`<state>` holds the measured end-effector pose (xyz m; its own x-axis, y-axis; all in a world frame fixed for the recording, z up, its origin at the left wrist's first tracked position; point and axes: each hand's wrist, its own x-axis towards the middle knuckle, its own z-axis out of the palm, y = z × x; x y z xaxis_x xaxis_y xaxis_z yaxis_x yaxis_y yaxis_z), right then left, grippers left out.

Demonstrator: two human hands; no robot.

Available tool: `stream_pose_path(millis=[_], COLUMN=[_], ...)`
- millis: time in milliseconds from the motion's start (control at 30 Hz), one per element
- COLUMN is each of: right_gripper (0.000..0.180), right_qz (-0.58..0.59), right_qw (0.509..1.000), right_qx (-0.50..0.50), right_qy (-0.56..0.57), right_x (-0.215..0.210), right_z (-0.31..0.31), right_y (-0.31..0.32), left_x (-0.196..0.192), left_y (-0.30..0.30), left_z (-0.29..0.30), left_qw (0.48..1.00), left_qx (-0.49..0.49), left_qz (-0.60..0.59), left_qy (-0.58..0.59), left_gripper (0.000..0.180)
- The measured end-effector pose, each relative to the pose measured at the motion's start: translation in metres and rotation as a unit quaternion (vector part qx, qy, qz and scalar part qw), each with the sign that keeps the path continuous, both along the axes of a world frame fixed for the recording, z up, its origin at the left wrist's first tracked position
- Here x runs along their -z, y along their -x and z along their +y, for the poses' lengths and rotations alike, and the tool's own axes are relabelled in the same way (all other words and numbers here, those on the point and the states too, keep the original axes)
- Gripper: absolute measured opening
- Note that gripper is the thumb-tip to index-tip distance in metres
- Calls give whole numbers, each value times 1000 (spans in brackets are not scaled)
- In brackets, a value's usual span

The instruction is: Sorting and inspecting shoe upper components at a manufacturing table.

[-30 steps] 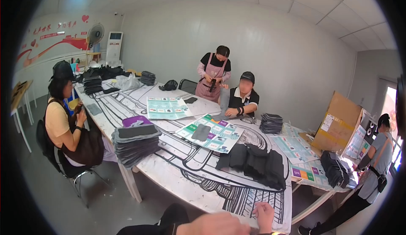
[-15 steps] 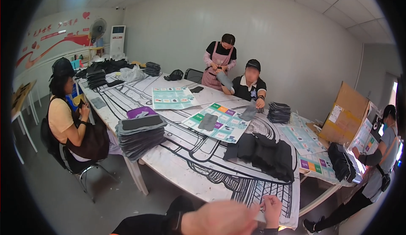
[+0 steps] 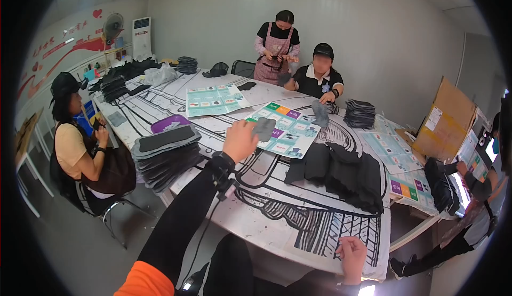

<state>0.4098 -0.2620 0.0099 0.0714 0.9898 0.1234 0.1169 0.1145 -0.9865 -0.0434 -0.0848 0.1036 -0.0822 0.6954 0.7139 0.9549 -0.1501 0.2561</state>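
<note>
While reaching out to the chart [image 3: 290,145], meeting the left edge of the grey pad [image 3: 265,129] with fingers of the left hand [image 3: 239,142]; cannot tell whether clamped on it or merely touching.

Grey pad: at the chart's left side, broad face upward; cannot tell whether raised or lying flat.

Right hand [image 3: 352,256]: well apart from the left hand, on the near side of the chart and well away from it; fingers bent, tips gathered near the thumb; cannot tell whether pressed together.

Strap [image 3: 221,169]: black, with cable, around the left wrist, just nearer than the chart.

Table [image 3: 309,200]: white, drawn over in thick black lines, beneath the chart.

Black pads [image 3: 338,176]: overlapping row, just beside the chart's near right corner.

Tall stack [image 3: 166,160]: grey and black pads, left of the chart.

Purple tray [image 3: 181,119]: left of the chart, partly behind the tall stack.

Small stack [image 3: 360,113]: dark pads, to the right of the chart.

Second chart [image 3: 216,100]: beyond the chart and to its left.

Second grey pad [image 3: 320,114]: by the chart's far right corner, near the hand of a seated co-worker [image 3: 314,84].

Standing co-worker [image 3: 272,45]: pink apron, beyond the chart.

Left co-worker [image 3: 80,152]: on a chair, well to the left of the chart.

Cap [image 3: 216,70], clear bag [image 3: 160,74] and dark cloths [image 3: 130,71]: beyond the chart, leftward.

Box [image 3: 445,116]: brown cardboard, well to the right of the chart.
</note>
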Motion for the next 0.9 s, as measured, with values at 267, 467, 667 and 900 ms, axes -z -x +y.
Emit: stream_pose_path(millis=[267, 467, 667, 900], right_gripper=[13, 13, 13, 15], right_qz=[-28, -12, -28, -53], right_qw=[999, 999, 999, 998], right_qx=[28, 32, 34, 27], right_qy=[15, 24, 20, 32], right_x=[-9, -6, -10, -11], right_z=[-3, -4, -4, -6], right_y=[-1, 1, 4, 11], left_x=[80, 88, 94, 100], left_y=[6, 3, 12, 17], left_z=[88, 106, 103, 111], left_qw=[983, 975, 981, 985], left_qx=[-73, -97, -84, -134], left_qz=[52, 21, 41, 4], left_qy=[158, 200, 168, 104], left_gripper=[42, 51, 48, 40])
